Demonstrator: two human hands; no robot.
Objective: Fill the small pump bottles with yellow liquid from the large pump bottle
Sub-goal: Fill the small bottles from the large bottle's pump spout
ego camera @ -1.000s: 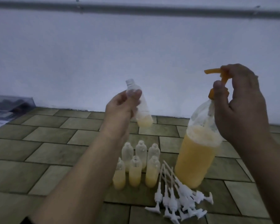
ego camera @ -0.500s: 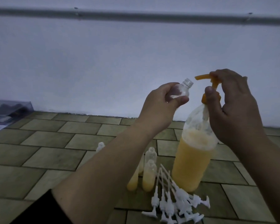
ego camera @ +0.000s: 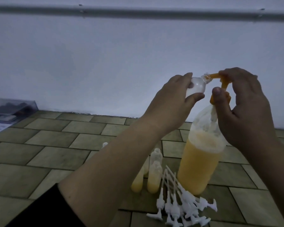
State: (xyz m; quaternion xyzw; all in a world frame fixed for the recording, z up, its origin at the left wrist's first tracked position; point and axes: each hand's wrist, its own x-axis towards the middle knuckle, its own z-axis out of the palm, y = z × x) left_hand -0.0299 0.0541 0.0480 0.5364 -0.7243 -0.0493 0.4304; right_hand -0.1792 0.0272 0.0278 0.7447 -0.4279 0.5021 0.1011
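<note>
Hands: left [ego camera: 170, 102] grips one small bottle [ego camera: 82, 88], right [ego camera: 243, 108] one pump [ego camera: 220, 81].

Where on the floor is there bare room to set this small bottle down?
Bare tiles lie left of the standing small bottles, toward the wall. It is crowded between those bottles, the large pump bottle and the white pump tops.

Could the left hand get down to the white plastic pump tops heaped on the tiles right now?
Probably not yet: the left hand grips a small clear bottle at the orange spout. The white pump tops lie uncovered below.
</note>
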